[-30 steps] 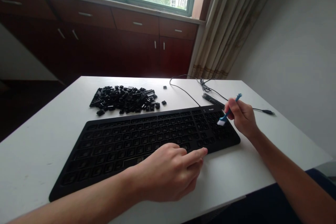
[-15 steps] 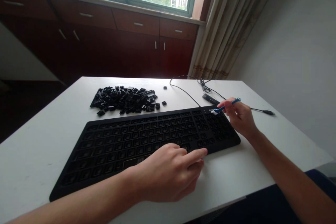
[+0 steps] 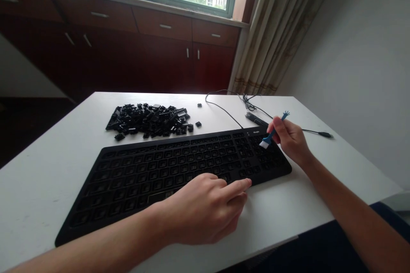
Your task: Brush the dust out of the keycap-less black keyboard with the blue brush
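Note:
A black keyboard [image 3: 205, 160] with its keycaps taken off lies slantwise on the table, bare switch sockets showing. My left hand [image 3: 211, 209] rests at its front edge, index finger stretched along the edge and the other fingers curled below; the thumb is hidden. Between the thumb and fingers of my right hand [image 3: 290, 136] is a small blue brush [image 3: 269, 138] with white bristles. The bristles point down at the number pad on the keyboard's right end, and the handle's hand-shaped tip sticks up.
Behind the keyboard a heap of loose black keycaps [image 3: 150, 119] covers the white table [image 3: 320, 204]. Two single keycaps lie to its right. A coiled cable [image 3: 248, 102] with a plug [image 3: 326, 135] and a dark stick-like object [image 3: 256, 119] lie at the back right.
My right hand has tilted the brush more upright and brought its bristles from the keyboard's top edge nearer onto the number pad. My left hand stays at the front edge. The view has shifted slightly.

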A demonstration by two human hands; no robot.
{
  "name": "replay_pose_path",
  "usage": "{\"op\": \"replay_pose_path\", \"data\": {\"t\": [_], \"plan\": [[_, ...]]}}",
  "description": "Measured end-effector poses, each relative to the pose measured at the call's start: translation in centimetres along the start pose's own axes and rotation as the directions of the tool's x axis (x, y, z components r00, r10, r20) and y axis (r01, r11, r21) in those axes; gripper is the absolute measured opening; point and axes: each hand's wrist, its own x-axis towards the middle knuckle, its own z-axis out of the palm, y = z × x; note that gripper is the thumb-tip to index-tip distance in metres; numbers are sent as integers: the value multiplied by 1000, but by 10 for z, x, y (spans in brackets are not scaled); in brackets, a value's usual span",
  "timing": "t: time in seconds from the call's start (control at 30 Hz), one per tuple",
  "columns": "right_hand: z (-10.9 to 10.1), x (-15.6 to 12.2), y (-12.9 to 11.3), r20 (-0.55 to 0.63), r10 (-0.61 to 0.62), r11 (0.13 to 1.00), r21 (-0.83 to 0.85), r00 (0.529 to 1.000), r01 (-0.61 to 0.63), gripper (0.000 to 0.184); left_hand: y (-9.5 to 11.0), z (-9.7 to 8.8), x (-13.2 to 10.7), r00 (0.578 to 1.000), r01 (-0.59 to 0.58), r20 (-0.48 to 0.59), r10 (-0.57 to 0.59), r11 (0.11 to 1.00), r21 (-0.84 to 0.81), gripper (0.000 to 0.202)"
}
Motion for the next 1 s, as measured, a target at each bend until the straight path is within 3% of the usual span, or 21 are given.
{"op": "replay_pose_path", "data": {"t": [0.2,0.37,1.0], "plan": [[2,3,3,-146,-78,996,-64,986,69,36,0,-1,0,1000,4,5,-4,1000,0,32],[0,9,12,-253,-36,999,-29,967,29,35,0,-1,0,1000,3,5,-3,1000,-6,33],[-1,8,4,-309,-21,1000,-14,951,17,33,0,-1,0,1000,-5,20,5,1000,1,32]]}}
